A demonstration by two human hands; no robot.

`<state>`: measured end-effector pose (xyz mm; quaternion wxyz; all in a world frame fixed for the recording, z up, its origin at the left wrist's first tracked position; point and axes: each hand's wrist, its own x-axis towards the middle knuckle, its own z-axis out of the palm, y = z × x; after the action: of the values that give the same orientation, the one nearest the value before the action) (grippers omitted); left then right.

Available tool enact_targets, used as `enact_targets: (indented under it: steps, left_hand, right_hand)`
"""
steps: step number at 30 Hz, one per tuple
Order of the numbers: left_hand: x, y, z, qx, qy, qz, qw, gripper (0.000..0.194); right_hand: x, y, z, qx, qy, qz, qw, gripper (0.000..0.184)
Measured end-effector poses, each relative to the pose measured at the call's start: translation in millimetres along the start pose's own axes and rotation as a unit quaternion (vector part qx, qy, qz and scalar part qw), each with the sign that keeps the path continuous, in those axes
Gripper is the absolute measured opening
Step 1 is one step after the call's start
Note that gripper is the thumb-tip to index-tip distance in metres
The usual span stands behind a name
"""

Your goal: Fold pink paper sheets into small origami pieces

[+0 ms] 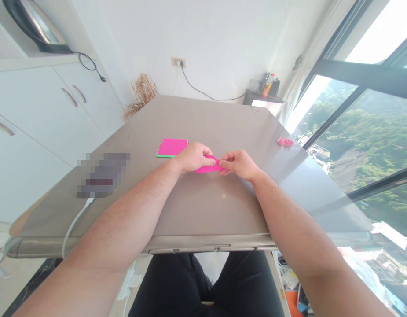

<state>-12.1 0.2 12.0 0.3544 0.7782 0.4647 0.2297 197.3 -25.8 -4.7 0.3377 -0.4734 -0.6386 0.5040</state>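
A folded piece of bright pink paper (206, 169) is held between my two hands, just above the table. My left hand (194, 157) pinches its left part, thumb on top. At its right tip, my right hand (238, 164) grips the paper between thumb and fingers. Parts of the fold are hidden behind my fingers. Just beyond my left hand lies a stack of coloured paper (173, 147), pink on top with a green edge showing below.
The grey-brown table (210, 202) stretches out around my hands. Small pink folded pieces (285, 142) lie near its right edge, by the window. At the left sits a blurred-out device (102, 176) with a white cable (73, 224). Bottles (267, 86) stand on a small cabinet behind.
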Motion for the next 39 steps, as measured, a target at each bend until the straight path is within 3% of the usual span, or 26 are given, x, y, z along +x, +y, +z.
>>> enact_targets:
  steps: [22, 28, 33, 39]
  left_hand:
    - [0.8, -1.4, 0.6, -0.008, -0.008, -0.001, 1.000, 0.018]
    - [0.5, -0.8, -1.1, -0.001, 0.001, -0.003, 1.000, 0.018]
    - [0.7, -1.8, -2.4, 0.005, 0.003, 0.004, 1.000, 0.017]
    - [2.1, -5.8, -2.7, -0.005, 0.010, 0.006, 1.000, 0.017]
  right_hand:
    - [0.9, 0.9, 0.0, -0.026, -0.011, 0.004, 1.000, 0.012]
    - [0.1, -1.6, 2.5, -0.090, 0.000, 0.001, 0.996, 0.014]
    - [0.9, -0.6, 1.4, -0.201, 0.008, -0.017, 0.979, 0.016]
    - [2.5, 2.5, 2.2, -0.260, 0.008, -0.059, 0.964, 0.016]
